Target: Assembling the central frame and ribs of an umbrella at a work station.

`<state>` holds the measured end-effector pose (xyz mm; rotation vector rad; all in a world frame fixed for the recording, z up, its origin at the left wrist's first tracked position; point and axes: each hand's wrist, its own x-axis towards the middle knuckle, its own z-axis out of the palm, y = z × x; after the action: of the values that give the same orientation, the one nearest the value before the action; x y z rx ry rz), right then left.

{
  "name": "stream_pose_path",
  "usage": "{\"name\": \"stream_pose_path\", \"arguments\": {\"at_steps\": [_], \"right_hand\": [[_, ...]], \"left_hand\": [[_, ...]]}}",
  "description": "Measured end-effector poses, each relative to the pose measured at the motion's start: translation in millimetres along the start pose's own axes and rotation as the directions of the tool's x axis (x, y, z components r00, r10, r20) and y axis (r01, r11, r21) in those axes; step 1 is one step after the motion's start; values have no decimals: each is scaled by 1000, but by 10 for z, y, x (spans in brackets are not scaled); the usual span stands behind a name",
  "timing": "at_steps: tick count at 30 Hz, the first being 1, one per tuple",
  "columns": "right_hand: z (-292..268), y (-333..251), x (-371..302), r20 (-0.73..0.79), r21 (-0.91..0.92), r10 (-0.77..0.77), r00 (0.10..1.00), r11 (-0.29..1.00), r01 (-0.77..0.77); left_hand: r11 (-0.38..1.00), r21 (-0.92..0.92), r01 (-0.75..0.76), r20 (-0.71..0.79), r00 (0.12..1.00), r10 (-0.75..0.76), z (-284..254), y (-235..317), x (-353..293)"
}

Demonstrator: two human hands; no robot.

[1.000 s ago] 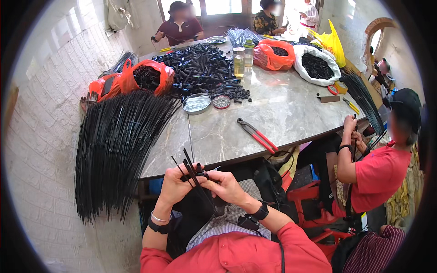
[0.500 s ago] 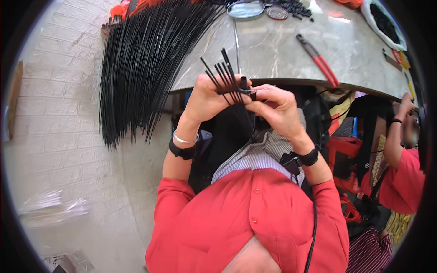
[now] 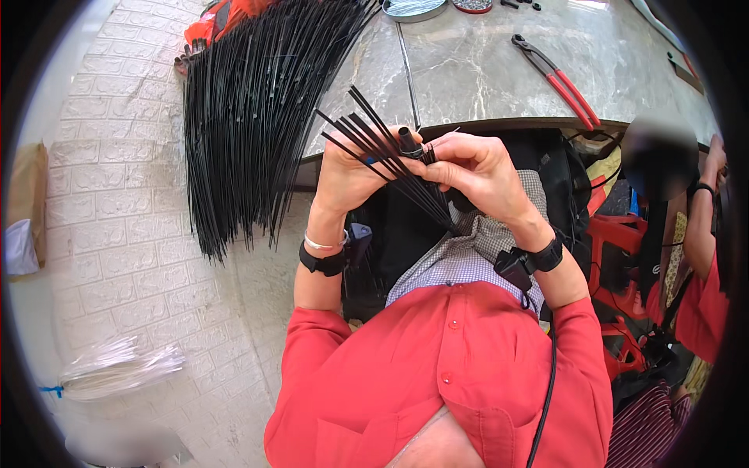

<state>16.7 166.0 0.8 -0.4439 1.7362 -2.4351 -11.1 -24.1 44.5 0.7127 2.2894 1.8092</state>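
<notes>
My left hand (image 3: 351, 165) is closed around a loose bundle of thin black rods (image 3: 363, 144), which fan out up and to the left. A short black tube (image 3: 407, 142) stands among them at my fingertips, its round open end up. My right hand (image 3: 477, 168) meets the tube from the right, thumb and forefinger pinched together beside it. A fine strand like wire (image 3: 458, 129) pokes out above these fingers; its other end is hidden. The lower ends of the rods run down toward my lap.
A large bunch of long black rods (image 3: 250, 132) hangs over the table's left edge. Red-handled cutters (image 3: 555, 82) lie on the grey marbled table (image 3: 468, 70), behind a round dish (image 3: 413, 9). Another person's arm (image 3: 706, 203) is at right, near a red stool (image 3: 612, 249).
The rods and tube have tipped further left, and the rods fan more to the left. Both hands stay together at the tube. The whole view has shifted a little.
</notes>
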Motion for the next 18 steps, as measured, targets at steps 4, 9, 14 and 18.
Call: {"name": "stream_pose_path", "arguments": {"at_steps": [4, 9, 14, 18], "right_hand": [[-41, 44, 40, 36, 9, 30, 999, 999, -31], [-96, 132, 74, 70, 143, 113, 991, 982, -122], [-156, 63, 133, 83, 179, 156, 984, 969, -169], [-247, -2, 182, 98, 207, 220, 971, 949, -236]], "left_hand": [[1000, -1, -19, 12, 1000, 19, -11, -4, -22], [1000, 24, -7, 8, 1000, 7, 10, 20, -19], [1000, 4, -1, 10, 1000, 1, 25, -61, 45], [997, -65, -44, 5, 999, 45, 71, -63, 139]]}}
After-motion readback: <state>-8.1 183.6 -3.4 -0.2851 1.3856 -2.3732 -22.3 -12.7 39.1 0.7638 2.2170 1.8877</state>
